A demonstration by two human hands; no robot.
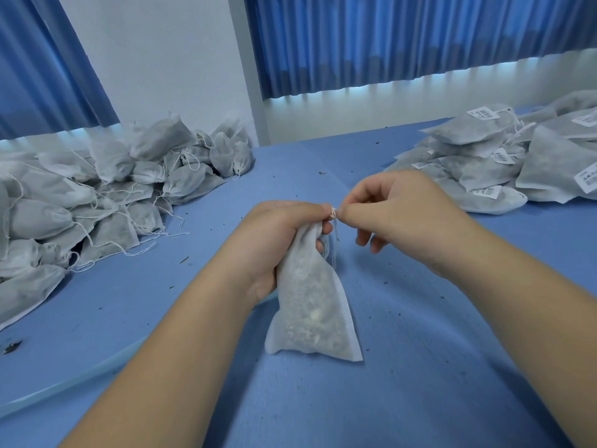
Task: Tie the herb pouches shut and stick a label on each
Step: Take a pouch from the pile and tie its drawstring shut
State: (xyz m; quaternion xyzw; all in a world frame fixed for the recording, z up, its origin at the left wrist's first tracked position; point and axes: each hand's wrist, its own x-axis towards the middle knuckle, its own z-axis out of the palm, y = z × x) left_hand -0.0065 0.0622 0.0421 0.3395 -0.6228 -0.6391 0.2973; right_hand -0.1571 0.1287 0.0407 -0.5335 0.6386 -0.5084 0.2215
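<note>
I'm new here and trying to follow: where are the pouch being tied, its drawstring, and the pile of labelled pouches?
herb pouch [310, 305], head view, on its filled lower body.
drawstring [334, 214], head view, on the looped bit above the neck.
pile of labelled pouches [468, 130], head view, on the topmost pouch's fabric.

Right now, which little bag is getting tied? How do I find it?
On the blue table, between the plain heap and the labelled heap, one pouch is apart from both. The left hand grips its neck and the right hand pinches its string.
</note>
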